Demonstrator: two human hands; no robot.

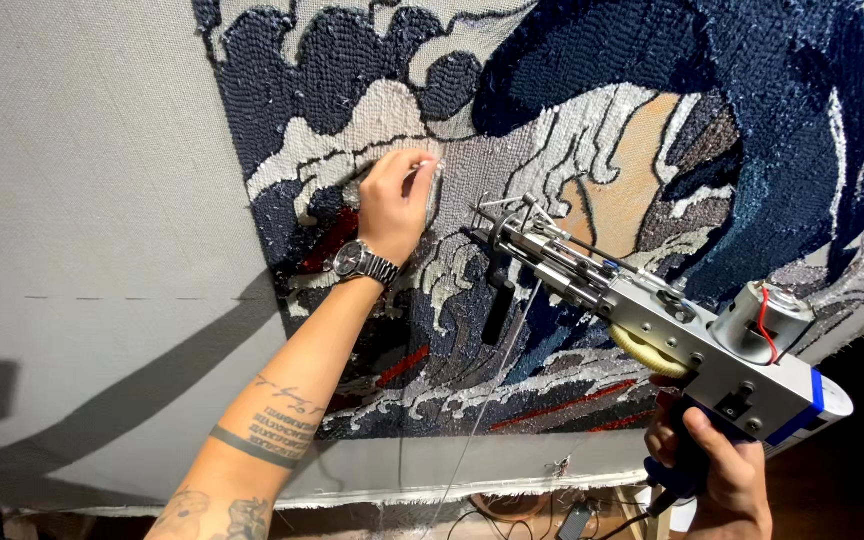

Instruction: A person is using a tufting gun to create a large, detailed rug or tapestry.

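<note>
The left hand [395, 203] is raised against a stretched backing cloth [92, 180], its fingers bunched together and pinched at the tips on a short bit of pale yarn at the tufted surface. The fingertips press right at the edge of a grey-white patch of the tufted design [572, 130], which fills the upper middle and right of the cloth in dark blue, grey, white, tan and red. A metal wristwatch [360, 262] sits on that wrist, and the forearm below it carries dark tattoos.

The right hand [717, 470] is closed tight around the blue grip of a tufting gun [672, 330], low in the right corner. The gun is silver with a blue trim, a small round motor on top with a red wire, and a yellow gear on its side. It points up and to the left, and its needle end lies just beside the left hand, close to the tufted surface; whether the tip touches the cloth cannot be told. A thin strand of yarn [482, 410] hangs down from the front of the gun toward the lower edge of the cloth.

The left part of the cloth is bare grey, crossed by the shadow of the arm.
</note>
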